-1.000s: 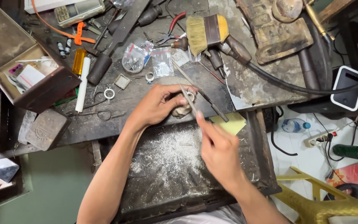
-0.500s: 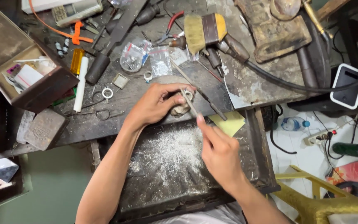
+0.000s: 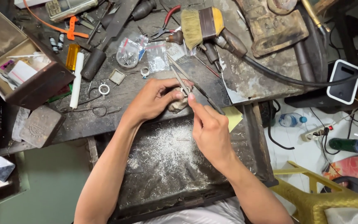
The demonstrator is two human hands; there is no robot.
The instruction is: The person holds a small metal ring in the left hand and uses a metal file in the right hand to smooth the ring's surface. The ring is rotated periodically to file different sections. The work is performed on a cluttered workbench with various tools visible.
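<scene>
Head view: since a second ago almost nothing has shifted. The left hand still curls its fingers around a small grey lumpy workpiece at the front edge of the dark scarred metal workbench, and the right hand still pinches slim steel tweezers against it, so this looks like steady fine work in one spot. Below, a black pull-out tray holds pale metal filings. Toward the back edge lies a yellow-handled bristle brush; beside the bench are white floor tiles.
</scene>
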